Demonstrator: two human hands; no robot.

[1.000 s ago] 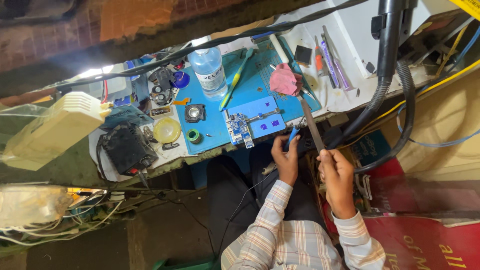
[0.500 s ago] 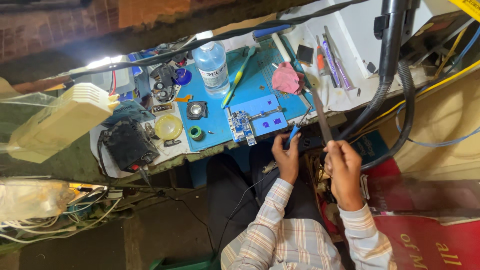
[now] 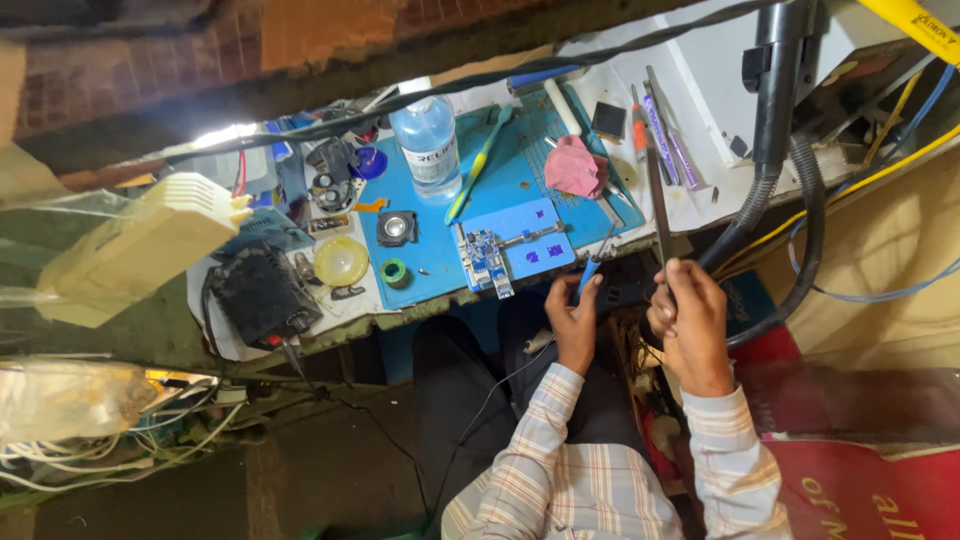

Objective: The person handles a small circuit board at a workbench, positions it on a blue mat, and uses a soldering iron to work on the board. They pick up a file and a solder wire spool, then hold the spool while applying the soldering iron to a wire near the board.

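My left hand (image 3: 573, 322) grips a blue-handled soldering iron (image 3: 590, 268) with its tip pointing up toward a blue work mat (image 3: 520, 190). In my right hand (image 3: 690, 322) I hold a long thin dark metal rod (image 3: 657, 195) that reaches up over the bench. A small circuit board (image 3: 487, 262) is clamped in a blue fixture (image 3: 528, 240) at the mat's near edge, just left of the iron's tip. Both hands hover in front of the bench edge, above my lap.
A clear water bottle (image 3: 428, 145), a green-yellow brush tool (image 3: 478, 168), a pink cloth (image 3: 574, 165), a solder reel (image 3: 394, 270) and a yellow round tin (image 3: 341, 260) lie on the bench. A black box (image 3: 258, 295) sits left, a black hose (image 3: 775, 150) right.
The view has shifted slightly. My right hand with the rod has drifted a little right and down; the left hand keeps the iron near the bench edge.
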